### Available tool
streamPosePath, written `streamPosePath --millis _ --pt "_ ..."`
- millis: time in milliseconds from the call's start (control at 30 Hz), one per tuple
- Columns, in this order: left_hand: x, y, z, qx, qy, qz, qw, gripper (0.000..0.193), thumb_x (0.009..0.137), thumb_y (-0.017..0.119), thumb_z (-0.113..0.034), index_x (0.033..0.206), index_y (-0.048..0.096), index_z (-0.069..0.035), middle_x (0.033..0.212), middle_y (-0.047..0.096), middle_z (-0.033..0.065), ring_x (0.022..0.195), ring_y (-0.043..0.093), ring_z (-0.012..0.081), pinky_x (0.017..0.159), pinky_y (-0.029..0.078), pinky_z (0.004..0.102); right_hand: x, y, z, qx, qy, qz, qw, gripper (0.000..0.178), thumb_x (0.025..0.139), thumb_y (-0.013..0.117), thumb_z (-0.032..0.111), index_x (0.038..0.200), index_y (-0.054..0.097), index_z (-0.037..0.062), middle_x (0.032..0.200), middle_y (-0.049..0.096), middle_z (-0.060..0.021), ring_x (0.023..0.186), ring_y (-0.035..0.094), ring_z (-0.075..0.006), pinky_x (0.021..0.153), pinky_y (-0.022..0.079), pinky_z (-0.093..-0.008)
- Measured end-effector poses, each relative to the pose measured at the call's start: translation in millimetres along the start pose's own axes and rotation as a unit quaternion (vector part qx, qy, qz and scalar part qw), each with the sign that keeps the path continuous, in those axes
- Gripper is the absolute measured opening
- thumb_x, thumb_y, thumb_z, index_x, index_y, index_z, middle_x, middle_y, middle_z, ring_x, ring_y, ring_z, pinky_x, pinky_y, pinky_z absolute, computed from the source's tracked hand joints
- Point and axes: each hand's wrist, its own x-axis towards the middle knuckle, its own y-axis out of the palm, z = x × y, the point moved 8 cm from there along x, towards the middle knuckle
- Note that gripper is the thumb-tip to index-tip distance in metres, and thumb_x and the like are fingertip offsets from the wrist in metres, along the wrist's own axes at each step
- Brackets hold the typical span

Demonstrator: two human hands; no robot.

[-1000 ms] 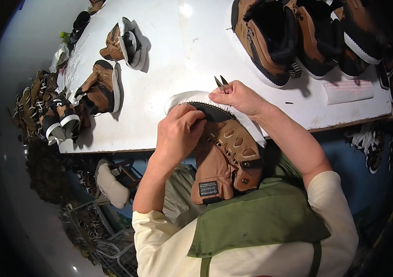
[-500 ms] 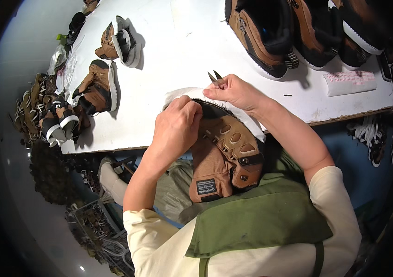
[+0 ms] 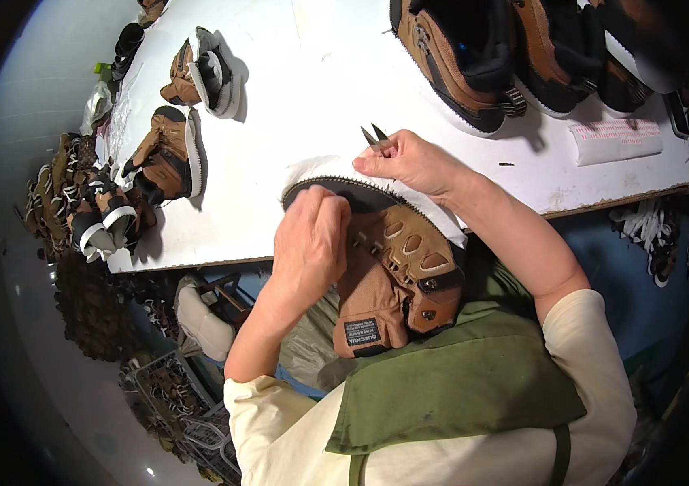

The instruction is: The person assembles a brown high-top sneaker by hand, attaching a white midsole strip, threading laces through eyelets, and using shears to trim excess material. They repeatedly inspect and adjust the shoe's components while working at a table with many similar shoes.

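A brown and black shoe upper [image 3: 373, 292] with a white, zigzag-stitched lower edge lies across the table's front edge and hangs toward my lap. My left hand [image 3: 310, 243] is over its black toe band, fingers curled together in a pinch. What those fingers grip, if anything, is hidden. In my right hand [image 3: 416, 166] is a small pair of thread snips [image 3: 374, 139], two dark blades pointing up and away from the upper. That hand's thumb rests by the white lining [image 3: 433, 212] at the upper's far edge.
Two similar brown uppers [image 3: 173, 158] lie at left on the white table [image 3: 280, 89]. Several brown shoe uppers [image 3: 450, 69] stand at the far right, near a white folded paper pack [image 3: 616, 142]. A green apron [image 3: 458, 389] covers my lap; more uppers [image 3: 102, 206] pile up beyond the table's left side.
My left hand has drawn back toward me from the stitched edge, uncovering more of the black toe band. The right hand and the snips stay nearly where they were.
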Motion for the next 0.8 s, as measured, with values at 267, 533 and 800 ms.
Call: streamPosePath --millis 267,533,800 --pt "-44.4 1.5 4.5 -0.118 -0.082 -0.037 0.989 0.023 0.071 0.063 0.012 0.087 0.053 -0.001 0.082 0.053 0.0131 0.072 0.056 0.0300 0.060 0.046 0.0352 -0.4 -3.5 -3.0 -0.011 0.001 -0.027 1.000 0.026 0.086 0.070 0.028 0.067 0.062 0.0133 0.066 0.051 0.0088 0.066 0.041 -0.0030 0.071 0.035 -0.0218" --pt "-55.4 1.7 10.9 -0.197 -0.119 -0.068 0.971 0.024 0.070 0.064 0.015 0.087 0.055 0.001 0.083 0.056 0.0139 0.067 0.057 0.0285 0.056 0.047 0.0327 1.7 -11.5 -12.5 -0.016 0.026 -0.028 0.999 0.026 0.084 0.072 0.029 0.079 0.066 0.0047 0.074 0.059 0.0008 0.075 0.050 -0.0073 0.079 0.038 -0.0243" --pt "-44.1 -6.0 15.1 -0.194 -0.128 -0.111 0.966 0.012 0.079 0.063 0.011 0.088 0.058 0.004 0.085 0.056 0.0104 0.066 0.057 0.0151 0.059 0.047 0.0237 -0.4 -6.3 -5.5 -0.012 0.014 -0.021 1.000 0.024 0.088 0.067 0.023 0.091 0.066 -0.0003 0.079 0.060 -0.0005 0.080 0.052 -0.0080 0.084 0.040 -0.0261"
